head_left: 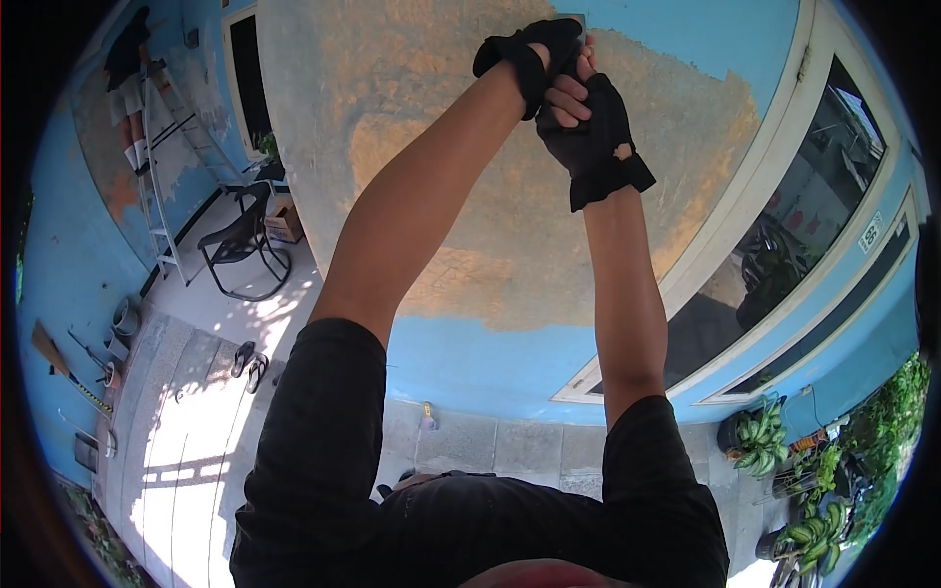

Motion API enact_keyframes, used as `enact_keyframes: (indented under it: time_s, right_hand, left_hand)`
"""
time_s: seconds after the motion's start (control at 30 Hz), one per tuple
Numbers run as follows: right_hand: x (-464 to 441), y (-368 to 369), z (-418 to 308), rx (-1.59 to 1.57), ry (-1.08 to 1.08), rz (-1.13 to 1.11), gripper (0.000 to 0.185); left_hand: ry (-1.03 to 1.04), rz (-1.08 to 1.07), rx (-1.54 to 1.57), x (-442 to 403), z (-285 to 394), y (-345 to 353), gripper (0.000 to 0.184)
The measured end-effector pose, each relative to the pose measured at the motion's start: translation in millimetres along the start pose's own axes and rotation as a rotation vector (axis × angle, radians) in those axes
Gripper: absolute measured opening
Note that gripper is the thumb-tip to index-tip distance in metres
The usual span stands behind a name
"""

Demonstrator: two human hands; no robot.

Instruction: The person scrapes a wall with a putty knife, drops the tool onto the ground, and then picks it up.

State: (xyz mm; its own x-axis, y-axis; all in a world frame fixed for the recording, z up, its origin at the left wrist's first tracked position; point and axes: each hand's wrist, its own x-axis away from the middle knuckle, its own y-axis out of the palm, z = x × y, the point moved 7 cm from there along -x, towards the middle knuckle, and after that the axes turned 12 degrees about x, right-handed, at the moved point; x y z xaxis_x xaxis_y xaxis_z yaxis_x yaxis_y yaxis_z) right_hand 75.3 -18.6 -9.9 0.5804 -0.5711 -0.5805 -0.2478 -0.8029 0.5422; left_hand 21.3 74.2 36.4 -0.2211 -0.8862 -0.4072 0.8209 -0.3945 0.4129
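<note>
Both my hands are raised against the upper part of the wall [470,284], in black fingerless gloves. My left hand [537,57] is the higher one, closed, its back toward me. Just below and right of it, my right hand [593,127] touches it with fingers curled round a handle that is mostly hidden. Above them shows the flat grey edge of what looks like a scraper [573,18], close to the wall. Around the hands the surface is bare grey and orange-tan, with blue paint [725,34] beyond a ragged edge.
At far left another person [125,88] stands on a stepladder [162,186]. Nearby are a black chair [240,240], a cardboard box [284,222] and sandals [250,366]. A framed window [774,235] is at right, potted plants [760,441] below it. A small bottle [428,418] stands at the wall's foot.
</note>
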Motion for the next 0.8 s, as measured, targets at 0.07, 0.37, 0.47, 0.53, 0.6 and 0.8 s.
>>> enact_keyframes:
  time_s: [0.07, 0.37, 0.47, 0.53, 0.6, 0.8]
  right_hand:
    - [-4, -4, -4, -0.001, 0.009, -0.034, 0.017]
    - [-8, 1, -9, 0.001, 0.005, -0.031, 0.016]
    - [1, -3, -3, -0.005, 0.012, 0.014, 0.016]
    - [-2, -3, -4, 0.030, -0.007, 0.037, 0.015]
    - [-8, -2, -7, 0.033, -0.011, -0.006, 0.015]
    - [0, -4, -3, 0.067, 0.002, -0.026, 0.014]
  left_hand:
    - [-0.002, -0.054, 0.078, 8, 4, 12, 0.034]
    - [-0.040, 0.064, -0.100, 13, 11, 10, 0.032]
    - [-0.030, 0.020, -0.125, 6, -4, 2, 0.036]
    - [-0.103, -0.027, 0.061, 2, -8, 4, 0.035]
    - [-0.030, -0.023, 0.040, 3, 1, 6, 0.034]
    - [-0.021, 0.037, -0.080, 17, 3, 11, 0.037]
